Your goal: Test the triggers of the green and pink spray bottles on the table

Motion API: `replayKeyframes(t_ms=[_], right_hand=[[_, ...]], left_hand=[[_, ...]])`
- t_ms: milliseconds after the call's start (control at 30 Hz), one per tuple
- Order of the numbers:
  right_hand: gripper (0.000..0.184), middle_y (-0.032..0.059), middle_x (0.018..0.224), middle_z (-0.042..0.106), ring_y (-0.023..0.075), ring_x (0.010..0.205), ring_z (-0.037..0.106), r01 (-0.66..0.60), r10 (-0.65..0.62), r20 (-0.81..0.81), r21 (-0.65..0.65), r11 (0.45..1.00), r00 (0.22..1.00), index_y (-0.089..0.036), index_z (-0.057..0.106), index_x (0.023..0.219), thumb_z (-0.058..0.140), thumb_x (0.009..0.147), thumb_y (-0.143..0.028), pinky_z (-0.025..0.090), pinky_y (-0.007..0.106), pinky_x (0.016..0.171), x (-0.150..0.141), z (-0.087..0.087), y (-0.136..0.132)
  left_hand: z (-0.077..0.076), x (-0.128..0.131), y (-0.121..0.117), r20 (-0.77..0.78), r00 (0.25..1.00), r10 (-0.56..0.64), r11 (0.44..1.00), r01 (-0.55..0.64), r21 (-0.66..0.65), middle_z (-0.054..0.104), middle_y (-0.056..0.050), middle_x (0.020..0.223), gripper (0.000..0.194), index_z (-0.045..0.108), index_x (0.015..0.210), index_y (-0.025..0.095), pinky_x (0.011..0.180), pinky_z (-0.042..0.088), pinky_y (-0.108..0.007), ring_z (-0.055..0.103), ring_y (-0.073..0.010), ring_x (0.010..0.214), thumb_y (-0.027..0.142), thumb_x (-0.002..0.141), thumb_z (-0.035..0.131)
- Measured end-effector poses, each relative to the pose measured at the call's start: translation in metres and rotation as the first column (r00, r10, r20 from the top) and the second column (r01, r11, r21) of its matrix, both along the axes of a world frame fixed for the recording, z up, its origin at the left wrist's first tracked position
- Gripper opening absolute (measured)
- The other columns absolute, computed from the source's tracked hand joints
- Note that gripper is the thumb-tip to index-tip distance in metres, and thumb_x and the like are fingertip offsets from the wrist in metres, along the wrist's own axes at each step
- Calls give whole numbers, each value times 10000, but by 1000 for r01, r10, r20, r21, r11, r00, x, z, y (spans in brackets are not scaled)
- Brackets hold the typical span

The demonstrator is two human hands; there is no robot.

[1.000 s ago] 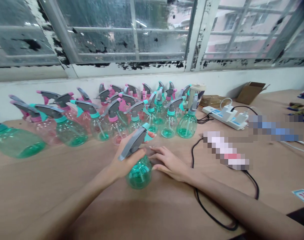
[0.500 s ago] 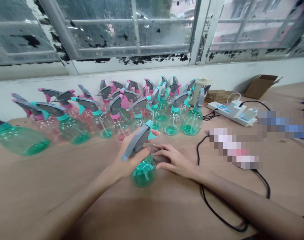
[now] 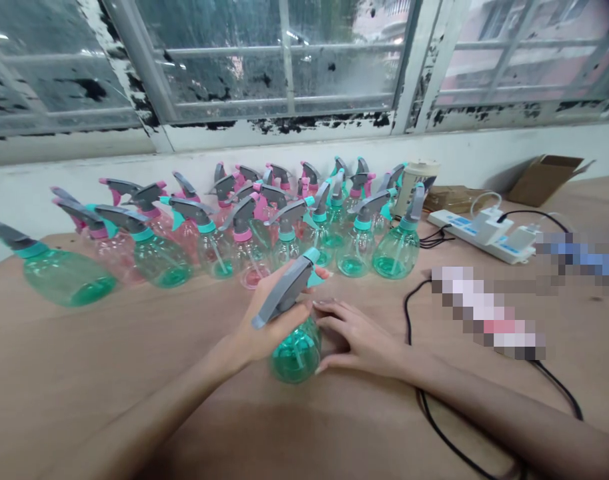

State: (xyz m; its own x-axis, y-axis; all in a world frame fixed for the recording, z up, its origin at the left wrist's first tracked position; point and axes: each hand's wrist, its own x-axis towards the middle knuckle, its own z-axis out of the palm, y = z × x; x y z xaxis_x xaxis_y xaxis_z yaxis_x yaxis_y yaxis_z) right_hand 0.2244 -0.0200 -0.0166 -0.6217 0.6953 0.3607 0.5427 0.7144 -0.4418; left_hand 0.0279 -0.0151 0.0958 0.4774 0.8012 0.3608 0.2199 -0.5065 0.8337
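A green spray bottle (image 3: 295, 350) with a grey trigger head stands on the wooden table (image 3: 134, 373) in front of me. My left hand (image 3: 269, 320) is wrapped round its neck, just under the head. My right hand (image 3: 357, 333) lies beside the bottle's right side, fingers curved against its body. Behind them stands a crowd of several green and pink spray bottles (image 3: 284, 220) with grey heads, in rows along the wall.
A green bottle (image 3: 59, 273) stands apart at the far left. A white power strip (image 3: 479, 230) and a black cable (image 3: 554, 380) lie to the right. A cardboard box (image 3: 544, 179) sits at the back right. A pale cup (image 3: 414, 180) stands behind the bottles.
My right hand has closed in against the bottle's side, thumb now under its body. The view has shifted slightly; my left hand keeps its grip.
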Motion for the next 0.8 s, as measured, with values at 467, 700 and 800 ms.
replayKeyframes(t_ms=[467, 700, 800], right_hand=[[677, 202, 1443, 453, 284, 1387, 366, 8, -6, 58, -34, 999, 998, -112, 539, 1307, 474, 872, -627, 274, 482, 1158, 1, 9, -5], [646, 187, 1435, 468, 272, 1379, 380, 15, -13, 63, -19, 1000, 998, -132, 528, 1326, 407, 908, -609, 304, 477, 1145, 1, 10, -5], [646, 187, 1426, 477, 268, 1374, 387, 15, -14, 68, -20, 1000, 998, -130, 532, 1322, 388, 913, -609, 302, 471, 1147, 2, 9, -4]], left_hand=[[-4, -2, 4, -44, 998, 44, 999, -43, 18, 671, -27, 856, 313, 639, 1111, 234, 735, 518, -312, 639, -213, 818, 272, 806, 575], [-6, -2, 5, -62, 997, 45, 999, -46, -17, 686, -33, 943, 325, 635, 1140, 231, 711, 522, -296, 637, -194, 785, 289, 826, 575], [-7, -2, 6, -23, 999, 26, 1000, -26, -14, 675, -43, 1082, 318, 638, 1143, 243, 840, 519, -316, 639, -221, 964, 277, 833, 575]])
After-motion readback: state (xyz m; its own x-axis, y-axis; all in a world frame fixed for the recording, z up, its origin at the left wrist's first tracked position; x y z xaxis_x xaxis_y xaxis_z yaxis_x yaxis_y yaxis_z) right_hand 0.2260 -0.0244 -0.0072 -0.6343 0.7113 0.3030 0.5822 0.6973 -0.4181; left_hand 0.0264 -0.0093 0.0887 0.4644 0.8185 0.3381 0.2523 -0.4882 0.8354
